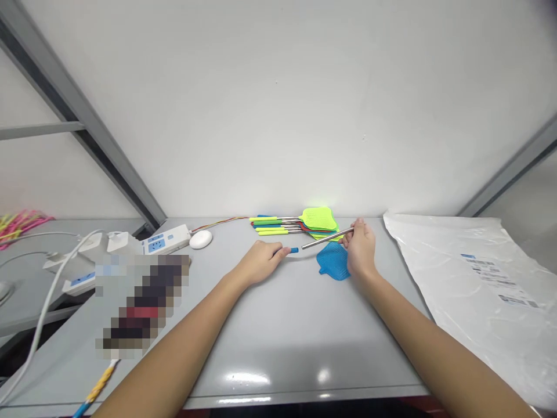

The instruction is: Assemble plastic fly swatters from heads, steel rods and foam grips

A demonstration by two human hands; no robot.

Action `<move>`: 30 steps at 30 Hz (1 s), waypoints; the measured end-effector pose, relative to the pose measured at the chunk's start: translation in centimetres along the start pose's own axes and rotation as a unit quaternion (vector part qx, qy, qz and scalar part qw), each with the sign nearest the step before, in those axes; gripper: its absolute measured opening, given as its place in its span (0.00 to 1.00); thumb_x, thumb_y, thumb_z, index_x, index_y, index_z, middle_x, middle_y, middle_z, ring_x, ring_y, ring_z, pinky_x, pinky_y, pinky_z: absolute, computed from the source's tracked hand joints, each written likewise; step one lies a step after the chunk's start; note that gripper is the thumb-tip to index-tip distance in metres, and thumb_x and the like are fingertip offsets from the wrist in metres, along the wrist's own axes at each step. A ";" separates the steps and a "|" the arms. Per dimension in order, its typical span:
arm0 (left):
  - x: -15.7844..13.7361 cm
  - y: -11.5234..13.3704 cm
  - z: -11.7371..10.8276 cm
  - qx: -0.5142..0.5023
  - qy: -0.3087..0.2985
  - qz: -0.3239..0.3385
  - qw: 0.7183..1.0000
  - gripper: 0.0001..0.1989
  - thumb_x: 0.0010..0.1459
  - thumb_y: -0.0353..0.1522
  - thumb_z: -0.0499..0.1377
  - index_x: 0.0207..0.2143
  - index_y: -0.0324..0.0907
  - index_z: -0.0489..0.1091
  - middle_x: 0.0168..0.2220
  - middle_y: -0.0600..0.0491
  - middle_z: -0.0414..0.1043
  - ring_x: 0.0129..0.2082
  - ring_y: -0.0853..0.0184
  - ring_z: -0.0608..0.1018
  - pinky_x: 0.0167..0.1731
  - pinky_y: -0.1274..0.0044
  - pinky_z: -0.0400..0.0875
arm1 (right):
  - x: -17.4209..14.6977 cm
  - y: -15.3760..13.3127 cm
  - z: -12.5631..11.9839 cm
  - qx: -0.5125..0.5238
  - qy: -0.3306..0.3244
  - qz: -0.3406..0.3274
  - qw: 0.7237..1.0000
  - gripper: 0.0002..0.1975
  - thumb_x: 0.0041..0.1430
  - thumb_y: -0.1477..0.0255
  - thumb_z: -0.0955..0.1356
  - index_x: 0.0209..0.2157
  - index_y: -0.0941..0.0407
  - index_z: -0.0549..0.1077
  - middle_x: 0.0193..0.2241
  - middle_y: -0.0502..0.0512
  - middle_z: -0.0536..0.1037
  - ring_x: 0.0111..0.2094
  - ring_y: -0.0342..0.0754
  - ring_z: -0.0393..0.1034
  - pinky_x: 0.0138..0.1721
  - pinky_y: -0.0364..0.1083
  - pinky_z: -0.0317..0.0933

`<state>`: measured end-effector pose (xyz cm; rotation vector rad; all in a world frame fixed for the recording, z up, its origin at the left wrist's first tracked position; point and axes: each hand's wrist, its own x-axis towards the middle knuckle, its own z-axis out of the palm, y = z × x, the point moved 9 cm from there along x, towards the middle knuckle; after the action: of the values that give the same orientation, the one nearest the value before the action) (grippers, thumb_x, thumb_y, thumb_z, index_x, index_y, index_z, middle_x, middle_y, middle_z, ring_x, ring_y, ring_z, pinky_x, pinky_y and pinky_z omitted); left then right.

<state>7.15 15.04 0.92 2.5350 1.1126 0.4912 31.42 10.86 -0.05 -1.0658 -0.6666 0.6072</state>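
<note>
My left hand (261, 260) is closed round a blue handle (295, 250), whose short end sticks out past the thumb. In my right hand (360, 247) a thin metal rod (324, 239) is pinched near its far end. The rod's free tip points left, a small gap from the handle's end. Beside my right hand, a blue fly swatter head (334, 261) lies flat on the table, partly covered by the hand. Behind both hands rests a pile of fly swatters (319, 218) with yellow-green, green and blue handles and metal shafts.
On the right lies a large white plastic mailing bag (478, 290) with a printed label. Power strips (165, 240), white cables and a round white device (201, 239) are on the left. A blurred-out object (143, 307) with a yellow-wrapped cable (100, 383) lies near my left forearm.
</note>
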 end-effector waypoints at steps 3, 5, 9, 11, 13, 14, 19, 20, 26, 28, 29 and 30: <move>0.0 -0.3 0.0 -0.003 -0.001 -0.021 1.000 0.25 0.64 0.47 0.39 0.23 0.44 0.63 0.20 0.55 0.63 0.22 0.67 0.65 0.25 0.75 0.53 | -0.6 0.5 0.5 -0.019 -0.009 0.008 1.000 0.16 0.61 0.54 0.60 0.30 0.52 0.60 0.13 0.38 0.54 0.14 0.39 0.52 0.22 0.42 0.61; 0.0 -0.4 0.0 -0.001 0.000 -0.028 1.000 0.25 0.64 0.47 0.39 0.23 0.44 0.63 0.20 0.56 0.63 0.22 0.67 0.65 0.25 0.75 0.52 | -0.7 0.7 0.5 -0.024 -0.007 0.012 1.000 0.16 0.62 0.54 0.60 0.30 0.52 0.60 0.13 0.38 0.54 0.15 0.40 0.52 0.22 0.42 0.62; 0.0 -0.4 0.1 0.010 0.001 -0.022 1.000 0.26 0.64 0.47 0.38 0.22 0.44 0.63 0.19 0.56 0.62 0.21 0.67 0.64 0.25 0.75 0.52 | -0.4 0.9 0.1 -0.019 -0.002 0.003 1.000 0.15 0.62 0.54 0.60 0.30 0.51 0.59 0.14 0.38 0.54 0.15 0.39 0.52 0.22 0.42 0.62; 0.0 -0.3 0.2 0.013 0.001 -0.016 1.000 0.26 0.65 0.47 0.38 0.22 0.44 0.63 0.18 0.56 0.61 0.21 0.67 0.64 0.25 0.75 0.53 | -0.3 0.9 0.0 -0.015 0.000 0.003 1.000 0.15 0.62 0.54 0.60 0.30 0.51 0.59 0.14 0.38 0.54 0.14 0.39 0.52 0.21 0.42 0.61; -0.1 -0.2 0.3 0.017 0.002 -0.006 1.000 0.26 0.65 0.47 0.38 0.22 0.44 0.62 0.18 0.56 0.61 0.20 0.67 0.64 0.25 0.75 0.54 | -0.3 1.0 0.0 -0.012 0.001 0.009 1.000 0.15 0.62 0.55 0.60 0.30 0.52 0.59 0.14 0.38 0.54 0.14 0.39 0.52 0.21 0.41 0.61; -0.1 0.0 0.3 0.020 0.004 0.000 1.000 0.26 0.65 0.47 0.39 0.22 0.44 0.62 0.18 0.55 0.61 0.20 0.67 0.64 0.26 0.75 0.55 | -0.4 1.0 0.0 -0.010 0.000 0.012 1.000 0.15 0.62 0.55 0.60 0.30 0.52 0.59 0.14 0.38 0.54 0.15 0.39 0.52 0.21 0.41 0.61; 0.0 0.2 0.3 0.021 0.005 0.009 1.000 0.26 0.65 0.46 0.38 0.23 0.44 0.65 0.19 0.55 0.63 0.22 0.67 0.65 0.30 0.75 0.58 | -0.7 1.1 0.4 -0.016 -0.007 0.017 1.000 0.15 0.61 0.55 0.60 0.30 0.52 0.59 0.14 0.39 0.55 0.15 0.39 0.54 0.21 0.42 0.62; 0.0 0.2 0.4 0.020 0.001 0.007 1.000 0.26 0.65 0.46 0.38 0.24 0.44 0.65 0.20 0.55 0.63 0.22 0.67 0.66 0.30 0.75 0.59 | -0.7 1.2 0.5 -0.017 -0.010 0.018 1.000 0.15 0.61 0.55 0.60 0.30 0.51 0.59 0.14 0.39 0.55 0.15 0.40 0.54 0.21 0.42 0.62; 0.0 0.7 0.5 0.042 0.001 0.021 0.999 0.27 0.65 0.46 0.36 0.25 0.44 0.64 0.21 0.54 0.64 0.24 0.66 0.67 0.35 0.73 0.60 | -1.0 1.9 1.1 -0.009 -0.045 0.042 0.998 0.15 0.60 0.54 0.62 0.30 0.52 0.60 0.15 0.38 0.56 0.15 0.39 0.55 0.22 0.42 0.64; 0.0 0.7 0.6 0.045 -0.007 0.016 0.999 0.27 0.65 0.47 0.37 0.25 0.44 0.64 0.21 0.54 0.64 0.25 0.65 0.67 0.36 0.73 0.60 | -1.7 2.2 1.9 -0.014 -0.073 0.062 0.995 0.16 0.58 0.54 0.63 0.30 0.52 0.61 0.15 0.39 0.59 0.15 0.39 0.57 0.21 0.41 0.63; 0.0 0.8 0.7 0.047 -0.011 0.014 0.999 0.27 0.65 0.48 0.37 0.25 0.44 0.64 0.21 0.54 0.64 0.25 0.65 0.67 0.37 0.73 0.60 | -2.2 2.3 2.5 -0.020 -0.090 0.071 0.993 0.16 0.58 0.54 0.63 0.30 0.52 0.62 0.16 0.40 0.60 0.15 0.38 0.57 0.21 0.41 0.63; -0.1 1.0 0.8 0.048 -0.016 0.015 0.999 0.26 0.65 0.48 0.38 0.25 0.44 0.64 0.21 0.54 0.64 0.25 0.65 0.67 0.37 0.72 0.60 | -2.7 2.3 3.1 -0.031 -0.111 0.076 0.990 0.16 0.58 0.54 0.64 0.31 0.53 0.63 0.16 0.40 0.62 0.15 0.38 0.58 0.20 0.41 0.62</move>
<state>8.05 14.26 0.64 2.6353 1.1146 0.4134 27.07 11.49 -1.71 -1.1232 -0.8063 0.8495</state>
